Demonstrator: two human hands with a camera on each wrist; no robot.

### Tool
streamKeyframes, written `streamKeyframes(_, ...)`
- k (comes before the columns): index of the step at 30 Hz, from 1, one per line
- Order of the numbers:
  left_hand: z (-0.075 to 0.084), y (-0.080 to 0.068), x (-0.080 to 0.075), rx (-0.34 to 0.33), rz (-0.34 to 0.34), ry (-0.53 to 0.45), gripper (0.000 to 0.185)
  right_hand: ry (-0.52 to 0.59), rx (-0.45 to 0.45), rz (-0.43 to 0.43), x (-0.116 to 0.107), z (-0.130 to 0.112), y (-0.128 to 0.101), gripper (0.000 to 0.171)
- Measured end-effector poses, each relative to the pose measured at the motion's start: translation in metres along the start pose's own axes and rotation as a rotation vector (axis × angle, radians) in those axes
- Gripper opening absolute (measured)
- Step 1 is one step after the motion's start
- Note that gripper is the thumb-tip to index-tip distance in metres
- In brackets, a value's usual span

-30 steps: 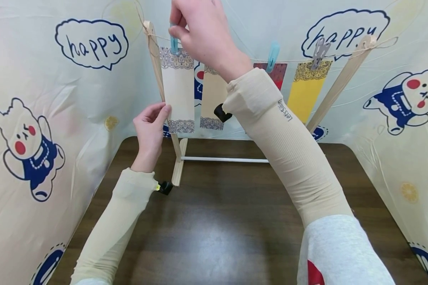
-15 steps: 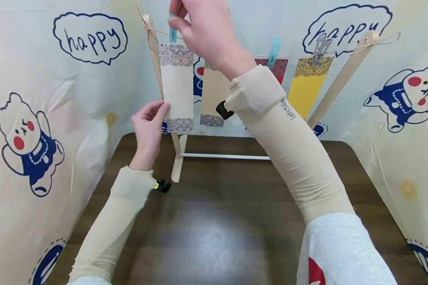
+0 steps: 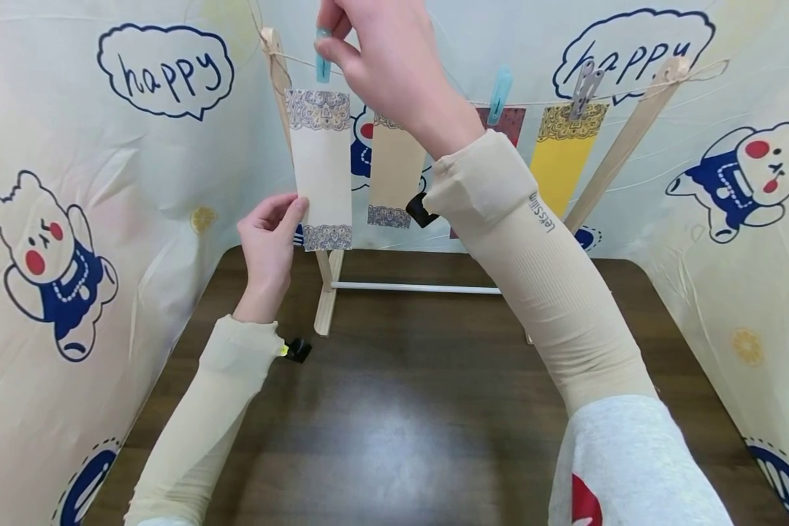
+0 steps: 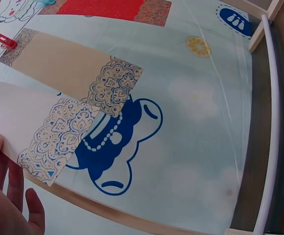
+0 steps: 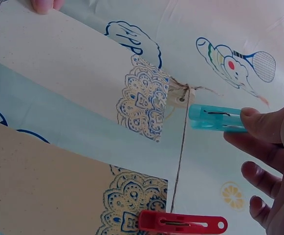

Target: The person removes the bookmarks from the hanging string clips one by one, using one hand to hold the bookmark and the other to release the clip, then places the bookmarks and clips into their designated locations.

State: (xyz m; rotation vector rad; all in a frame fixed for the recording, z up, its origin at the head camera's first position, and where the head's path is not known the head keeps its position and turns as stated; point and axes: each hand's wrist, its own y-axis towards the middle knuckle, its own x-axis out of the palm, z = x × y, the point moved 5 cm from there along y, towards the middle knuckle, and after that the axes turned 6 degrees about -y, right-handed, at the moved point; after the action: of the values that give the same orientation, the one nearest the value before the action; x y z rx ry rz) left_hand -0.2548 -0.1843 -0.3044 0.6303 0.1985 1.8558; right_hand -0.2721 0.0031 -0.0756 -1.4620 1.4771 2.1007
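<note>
The right hand (image 3: 388,66) pinches a light blue plastic clothespin (image 3: 323,64) just off the thin string (image 5: 181,147). The left hand (image 3: 269,241) pinches the cream patterned paper strip's (image 3: 321,168) lower edge.

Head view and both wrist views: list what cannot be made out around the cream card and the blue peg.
- Red peg: hidden in the head view behind the right hand.
- Blue peg: its upper end is covered by the fingers in the head view.
- Left hand: cut off by the left wrist view's edge, so its hold on the cream card is only partly seen.
</note>
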Motion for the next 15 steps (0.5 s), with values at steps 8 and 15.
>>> streamKeyframes(8, -0.001, -0.008, -0.006, 0.012, 0.009, -0.001, 0.008, 0.01, -0.033, 0.012, -0.003, 0.0, -0.013, 0.028)
streamKeyframes(15, 0.0, -0.015, -0.006, 0.005, -0.006, 0.008, 0.01, 0.06, -0.044, 0.017, -0.005, 0.003, -0.029, 0.027)
